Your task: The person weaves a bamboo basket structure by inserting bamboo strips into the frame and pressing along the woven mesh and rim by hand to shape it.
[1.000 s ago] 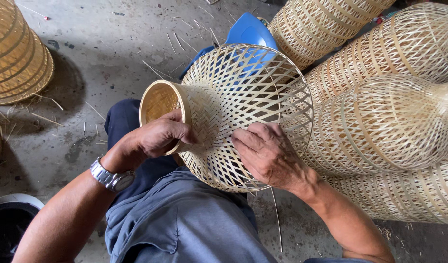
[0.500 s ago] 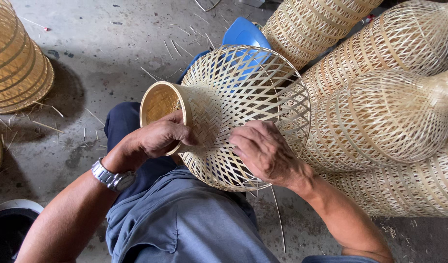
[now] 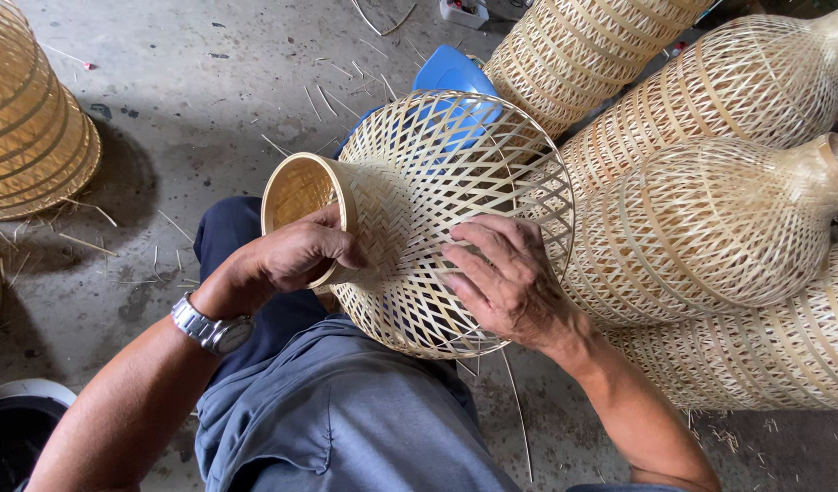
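Gripping the narrow neck with left hand (image 3: 296,260) fingers, right hand (image 3: 505,278) pressing flat, the woven bamboo shade (image 3: 428,196) looks fully latticed, its rim apparently unbound.

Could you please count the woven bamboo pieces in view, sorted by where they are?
Held in the left hand and right hand: 1 basket
Stacked at right: 4 baskets
At left edge: 1 lampshade
Total: 6

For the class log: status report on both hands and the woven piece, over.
Left hand grips the narrow neck of the woven bamboo shade. Right hand flat on its open lattice. Finished bamboo shades crowd the right side, touching it.
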